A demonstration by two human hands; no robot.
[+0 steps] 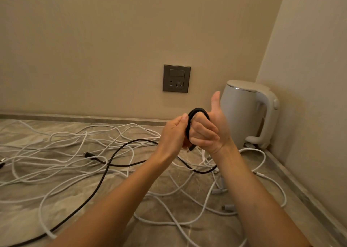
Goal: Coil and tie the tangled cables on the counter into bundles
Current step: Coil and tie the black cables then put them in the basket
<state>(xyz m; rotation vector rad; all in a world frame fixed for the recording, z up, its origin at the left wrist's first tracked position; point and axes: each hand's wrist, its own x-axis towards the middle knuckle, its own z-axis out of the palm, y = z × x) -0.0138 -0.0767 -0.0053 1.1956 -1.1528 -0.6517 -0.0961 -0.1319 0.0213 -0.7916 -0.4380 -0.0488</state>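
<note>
1. Head view, the grip: a small coil of thin black braided cable (197,113) is held above the grey marbled stone tabletop (28,199), in front of the white electric kettle (247,113). The right hand (208,132) is closed around the coil, its fingers (201,132) curled through the loops and the thumb raised clear. The left hand (173,134) is closed too, pinching the strand at the coil's left side.

2. Head view, the rest of the cable: a connector end (191,148) is seen poking out below the fists, and the black cable's slack is laid across the tabletop toward the lower left corner, crossing the tangle of thin white cables (75,152). Another black plug (88,155) lies among them; whether it belongs to the same cable cannot be told.

3. The step in hand is judged to be winding, with much of the black cable still uncoiled.

4. To do it well, each new turn should be matched in size to the loops already held and laid flat beside them, not twisted over.

5. The slack is best drawn in slowly, so that the white cables are not dragged or knotted tighter.

6. Enough tail should be kept for a wrap around the bundle's middle.

7. The grey wall socket (176,78) is left unused.
</note>
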